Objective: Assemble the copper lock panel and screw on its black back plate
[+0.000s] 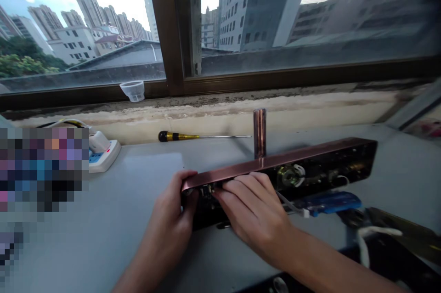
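A long door lock panel (324, 162) with a copper-coloured edge stands on its side on the table, its dark hollow back facing me. A round copper handle (259, 132) sticks out from its far side. My left hand (174, 205) is closed around the panel's left end, fingers behind and thumb in front. Fingers bent and pressed together, my right hand (257, 212) reaches into the hollow by small metal parts (206, 190) near that end. Whatever its fingertips pinch is hidden. A white cable (289, 202) runs out to the right from beside this hand.
Behind the panel lies a yellow-and-black screwdriver (179, 136). A blue-handled tool (334, 203) and dark parts (389, 251) lie at the right. A white power strip (106, 157) is at the left, beside a blurred-out area. A clear plastic cup (133, 91) stands on the windowsill.
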The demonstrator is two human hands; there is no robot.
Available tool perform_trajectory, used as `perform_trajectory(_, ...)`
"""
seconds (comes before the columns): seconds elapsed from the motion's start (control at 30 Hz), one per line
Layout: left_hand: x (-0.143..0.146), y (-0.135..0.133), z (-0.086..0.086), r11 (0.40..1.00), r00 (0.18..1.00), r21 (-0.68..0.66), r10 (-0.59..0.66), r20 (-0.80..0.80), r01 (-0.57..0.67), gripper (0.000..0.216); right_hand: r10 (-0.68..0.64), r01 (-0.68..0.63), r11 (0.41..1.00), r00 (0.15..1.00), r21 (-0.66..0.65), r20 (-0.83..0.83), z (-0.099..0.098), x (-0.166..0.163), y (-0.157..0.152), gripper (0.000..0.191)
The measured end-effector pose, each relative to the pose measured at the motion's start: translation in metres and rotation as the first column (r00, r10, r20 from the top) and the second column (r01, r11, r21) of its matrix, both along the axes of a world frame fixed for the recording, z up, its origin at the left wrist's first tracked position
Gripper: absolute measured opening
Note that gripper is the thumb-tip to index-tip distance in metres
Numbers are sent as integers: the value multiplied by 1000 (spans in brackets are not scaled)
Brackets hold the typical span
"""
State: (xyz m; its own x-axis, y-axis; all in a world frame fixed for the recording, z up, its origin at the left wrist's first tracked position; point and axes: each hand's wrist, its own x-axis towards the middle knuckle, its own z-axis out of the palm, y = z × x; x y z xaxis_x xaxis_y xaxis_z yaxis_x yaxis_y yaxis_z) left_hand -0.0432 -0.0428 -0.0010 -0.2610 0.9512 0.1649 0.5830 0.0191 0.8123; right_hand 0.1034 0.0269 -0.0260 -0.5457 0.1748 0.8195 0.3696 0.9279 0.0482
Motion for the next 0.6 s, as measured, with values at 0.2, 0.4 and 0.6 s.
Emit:
perform_trajectory(0.2,0,1,-1,1000,999,-13,-7,-35,7,19,52,-52,999,998,-11,-41,1,2,2,13)
perform_trajectory(0.4,4,-10,5,940,875,342,179,-450,-16,35,107,-107,994,993,-9,-53,2,5,3,13)
perform_trajectory(0.6,4,-20,20,888,780,402,84,-620,224,18,227,-225,973,973,43,-40,1,12,1,15)
